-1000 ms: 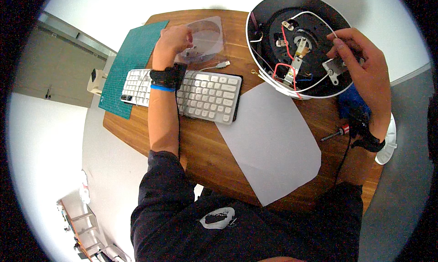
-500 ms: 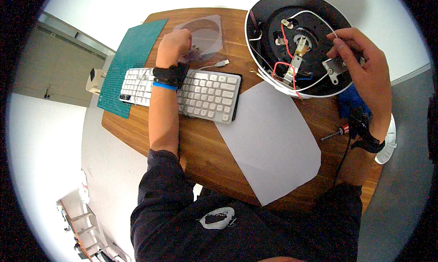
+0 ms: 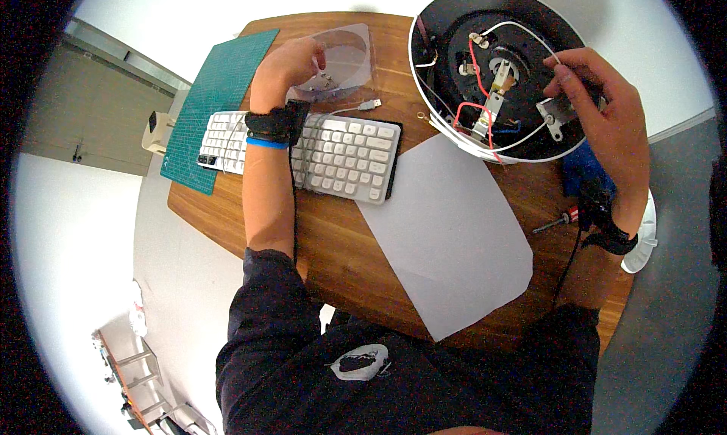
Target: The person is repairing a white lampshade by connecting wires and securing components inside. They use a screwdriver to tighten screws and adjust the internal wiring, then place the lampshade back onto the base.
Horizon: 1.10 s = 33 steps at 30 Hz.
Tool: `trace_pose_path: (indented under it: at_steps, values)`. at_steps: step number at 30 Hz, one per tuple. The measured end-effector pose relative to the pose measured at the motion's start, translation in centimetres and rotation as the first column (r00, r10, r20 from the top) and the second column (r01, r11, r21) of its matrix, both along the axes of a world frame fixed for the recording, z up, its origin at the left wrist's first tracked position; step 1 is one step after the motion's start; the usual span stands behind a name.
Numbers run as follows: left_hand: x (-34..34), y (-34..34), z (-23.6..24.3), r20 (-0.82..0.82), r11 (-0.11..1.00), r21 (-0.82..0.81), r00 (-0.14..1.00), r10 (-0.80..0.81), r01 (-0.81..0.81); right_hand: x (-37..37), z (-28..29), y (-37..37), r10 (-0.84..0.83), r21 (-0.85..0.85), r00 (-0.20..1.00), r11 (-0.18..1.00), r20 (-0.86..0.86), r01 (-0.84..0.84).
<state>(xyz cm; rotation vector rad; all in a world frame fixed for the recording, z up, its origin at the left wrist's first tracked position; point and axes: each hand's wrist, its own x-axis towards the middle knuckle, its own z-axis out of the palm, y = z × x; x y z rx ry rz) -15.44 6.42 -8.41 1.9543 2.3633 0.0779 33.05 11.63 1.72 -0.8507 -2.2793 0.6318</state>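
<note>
My right hand (image 3: 606, 94) grips a silvery metal bracket (image 3: 559, 118) with holes in it, over the right side of a round appliance housing (image 3: 497, 159). A white wire (image 3: 536, 35) runs to the fingertips there. The housing has a white rim and a black inside with red and white wires, and a metal strip (image 3: 488, 113) near its middle. My left hand (image 3: 289, 62) hovers at a clear plastic tray (image 3: 354, 45), fingers curled together; what they hold, if anything, is hidden. Beside these fingertips, small metal parts (image 3: 327, 80) lie in the tray.
A white keyboard (image 3: 348, 159) lies under my left forearm, with a USB plug (image 3: 369, 104) behind it. The green cutting mat (image 3: 219, 109) is at the left. White paper (image 3: 454, 238) covers the middle. A screwdriver (image 3: 556, 221) and a blue object (image 3: 575, 174) lie near my right wrist.
My left hand has drawn back slightly to the left, uncovering the small metal parts in the tray. The right hand and the bracket have stayed in place.
</note>
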Motion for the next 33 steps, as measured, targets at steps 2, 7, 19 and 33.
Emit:
trace_pose_path:
  at_steps: [2,7,19,33]
  values:
    - [0.5,0.1,0.6,-0.005,0.999,-0.029,1.0,0.015,-0.015,0.0,0.0,0.0,-0.003,-0.01,1.0,1.0,0.003,0.003]
    - [0.6,-0.4,0.5,0.049,1.0,0.001,0.999,-0.022,0.022,0.0,0.0,0.1,0.014,-0.022,1.0,1.0,-0.006,-0.014]
    - [-1.0,0.9,-0.7,0.22,0.974,0.094,0.95,-0.223,0.207,0.1,0.1,0.1,0.01,-0.005,1.0,1.0,0.009,-0.01]
    - [-1.1,0.6,-1.5,-0.128,0.998,0.059,0.992,0.013,-0.005,-0.1,0.3,-0.1,0.0,-0.003,1.0,1.0,0.026,0.0]
